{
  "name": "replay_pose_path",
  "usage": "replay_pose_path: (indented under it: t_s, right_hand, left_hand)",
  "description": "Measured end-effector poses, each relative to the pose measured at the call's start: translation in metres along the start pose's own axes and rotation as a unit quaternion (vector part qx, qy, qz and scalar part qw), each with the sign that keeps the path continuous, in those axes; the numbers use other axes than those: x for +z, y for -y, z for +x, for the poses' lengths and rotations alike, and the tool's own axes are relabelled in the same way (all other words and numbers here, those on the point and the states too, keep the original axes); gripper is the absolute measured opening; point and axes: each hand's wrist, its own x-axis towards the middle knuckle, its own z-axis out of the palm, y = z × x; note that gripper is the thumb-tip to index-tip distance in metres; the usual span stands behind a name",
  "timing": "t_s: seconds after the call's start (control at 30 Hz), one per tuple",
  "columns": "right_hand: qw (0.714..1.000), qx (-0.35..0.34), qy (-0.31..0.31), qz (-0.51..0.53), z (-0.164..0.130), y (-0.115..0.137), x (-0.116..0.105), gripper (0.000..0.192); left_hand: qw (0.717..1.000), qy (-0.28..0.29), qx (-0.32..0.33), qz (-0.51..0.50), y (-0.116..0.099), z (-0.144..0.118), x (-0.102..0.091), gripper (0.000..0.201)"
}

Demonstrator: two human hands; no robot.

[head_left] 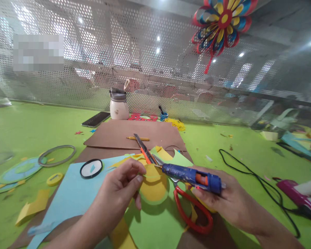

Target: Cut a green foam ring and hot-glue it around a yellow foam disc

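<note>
My right hand [223,199] is wrapped round a blue hot glue gun [181,173], its nozzle pointing left. Pinched between thumb and fingers of my left hand [120,188] is a yellow-and-green paper cutout [154,188] with rounded edges. The nozzle tip is at the cutout's upper edge; whether it touches cannot be made out. Below the glue gun lie scissors with red handles [180,207], their blades partly hidden. A utility knife [144,150] with an orange-and-black body rests just beyond the cutout. Green paper [155,224] spreads underneath.
Brown card [134,129] carries a yellow pen-like stick [142,139]. Light blue paper [75,186] and a black ring [91,168] lie left, beyond them a grey ring [57,155]. A phone [95,119] and bottle [119,107] stand far back. At right are a black cord [259,178] and magenta tool [298,195].
</note>
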Motion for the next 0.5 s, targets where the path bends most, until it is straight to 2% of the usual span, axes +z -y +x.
replay_pose_path:
  t_s: [0.2, 0.5]
  right_hand:
    - [1.0, 0.014, 0.016, 0.013, -0.0007, 0.0021, -0.0021, 0.03]
    - [0.999, 0.033, 0.012, 0.01, -0.0002, 0.0063, -0.0006, 0.019]
  left_hand:
    - [1.0, 0.002, 0.001, 0.011, -0.0004, 0.0006, -0.0002, 0.008]
    - [1.0, 0.007, 0.007, 0.016, 0.0047, -0.0015, -0.0016, 0.007]
